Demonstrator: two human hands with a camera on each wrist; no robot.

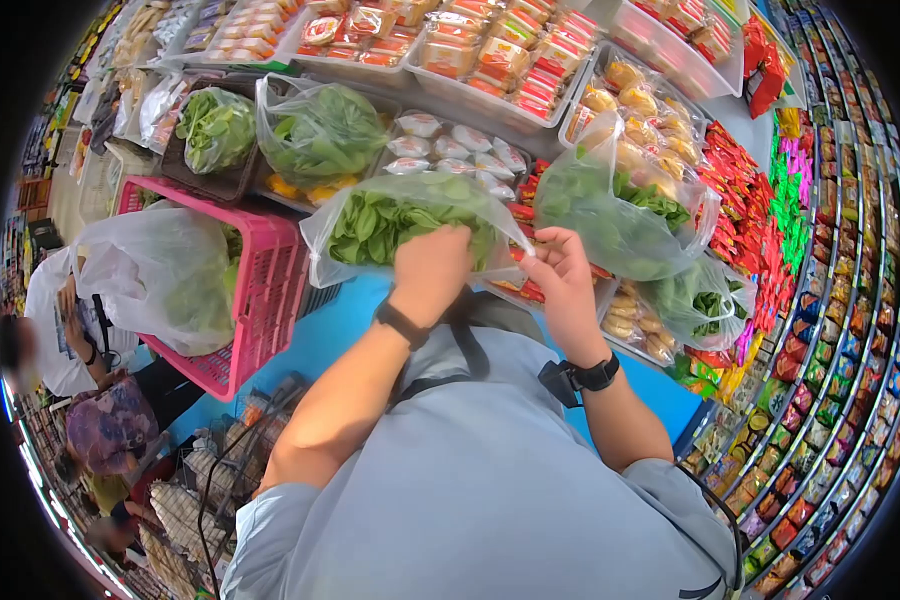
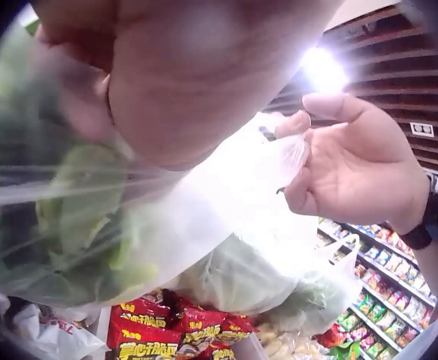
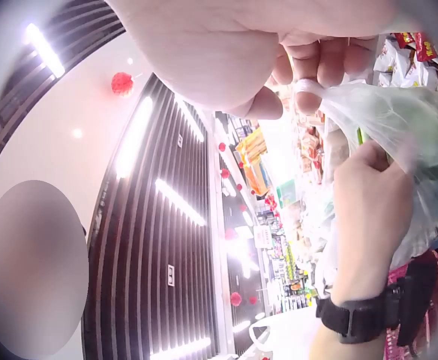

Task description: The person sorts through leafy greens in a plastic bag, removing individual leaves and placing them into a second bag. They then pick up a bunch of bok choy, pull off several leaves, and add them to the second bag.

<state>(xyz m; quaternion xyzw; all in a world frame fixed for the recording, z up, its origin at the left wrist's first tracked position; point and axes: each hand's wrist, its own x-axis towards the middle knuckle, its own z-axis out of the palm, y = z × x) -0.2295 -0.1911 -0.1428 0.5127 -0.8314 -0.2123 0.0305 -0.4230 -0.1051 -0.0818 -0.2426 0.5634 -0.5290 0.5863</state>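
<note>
A clear plastic bag (image 1: 315, 250) of leafy greens (image 1: 370, 222) lies in front of me, its opening towards my body. My left hand (image 1: 435, 268) reaches into the opening, fingers curled down among the leaves; a green stem (image 3: 361, 136) shows at its fingertips in the right wrist view. Most of those fingers are hidden by the hand and leaves. At the bag's right corner, my right hand (image 1: 567, 290) pinches the plastic edge between thumb and fingers. In the left wrist view this hand (image 2: 361, 154) holds the bunched corner, with the film stretched between both hands.
More bagged greens (image 1: 325, 130) stand behind, and others (image 1: 610, 215) to the right. A pink basket (image 1: 270, 285) holding a bag is at left. Packaged snacks (image 1: 505, 50) fill trays at the back, beside red packets (image 1: 735, 190). Shelves line the right; people stand at far left.
</note>
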